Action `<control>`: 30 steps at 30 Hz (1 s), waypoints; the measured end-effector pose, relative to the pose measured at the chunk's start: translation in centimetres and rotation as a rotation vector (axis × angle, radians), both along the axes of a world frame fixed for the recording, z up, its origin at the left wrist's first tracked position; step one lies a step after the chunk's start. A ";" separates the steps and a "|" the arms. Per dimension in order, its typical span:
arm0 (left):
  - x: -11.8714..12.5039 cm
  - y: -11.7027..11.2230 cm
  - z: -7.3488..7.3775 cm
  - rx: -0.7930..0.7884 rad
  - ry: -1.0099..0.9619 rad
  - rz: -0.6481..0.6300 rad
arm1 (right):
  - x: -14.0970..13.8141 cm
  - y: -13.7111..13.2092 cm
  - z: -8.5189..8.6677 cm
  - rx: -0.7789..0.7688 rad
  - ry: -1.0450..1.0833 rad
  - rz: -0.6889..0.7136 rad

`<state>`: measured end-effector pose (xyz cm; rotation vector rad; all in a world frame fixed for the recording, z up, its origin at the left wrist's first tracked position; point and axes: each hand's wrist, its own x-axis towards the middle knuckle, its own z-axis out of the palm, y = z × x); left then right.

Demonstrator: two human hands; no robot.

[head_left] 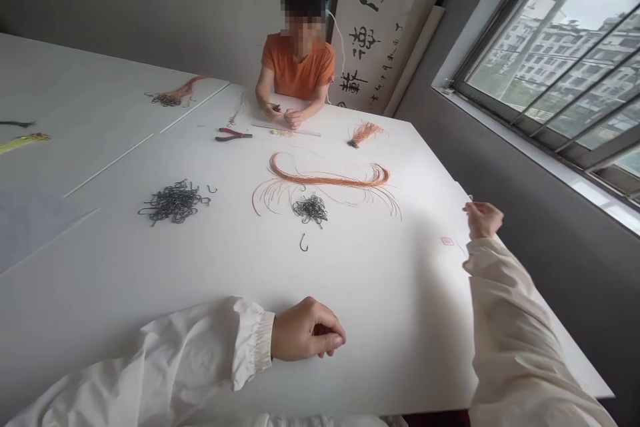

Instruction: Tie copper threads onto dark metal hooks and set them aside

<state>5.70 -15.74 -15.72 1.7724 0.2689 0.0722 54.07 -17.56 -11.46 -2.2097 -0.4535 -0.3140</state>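
Note:
My left hand (307, 330) rests on the white table (210, 267) near its front edge, fingers curled into a loose fist with nothing visible in it. My right hand (483, 219) is raised at the table's right edge, fingers pinched on something thin I cannot make out. A bundle of orange wires (325, 181) lies spread across the middle, with a small pile of dark metal hooks (310, 208) in front of it. One single hook (303, 243) lies apart, closer to me. A larger hook pile (173, 202) sits to the left.
A person in an orange shirt (299, 70) sits across the table, hands together on it. Red-handled pliers (233, 135) and a small orange tassel (364, 133) lie near them. More wires (175, 95) lie on the adjoining left table. A window (560, 47) is at right.

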 end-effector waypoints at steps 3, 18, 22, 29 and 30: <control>-0.2 0.7 -0.2 0.044 -0.070 0.103 | -0.1 5.4 -3.2 -0.175 0.179 -0.053; 0.1 3.0 -1.3 0.036 -0.064 0.254 | -10.1 18.2 -0.8 -0.311 0.021 0.605; 0.1 2.8 -1.4 0.058 -0.073 0.257 | -19.8 21.6 -1.9 -0.382 -0.008 0.976; -0.2 2.1 -0.7 0.072 -0.064 0.266 | -27.1 23.6 -3.0 -0.498 -0.004 1.052; -0.3 2.0 -0.7 0.075 -0.064 0.264 | -27.2 23.5 -2.7 -0.493 0.003 1.059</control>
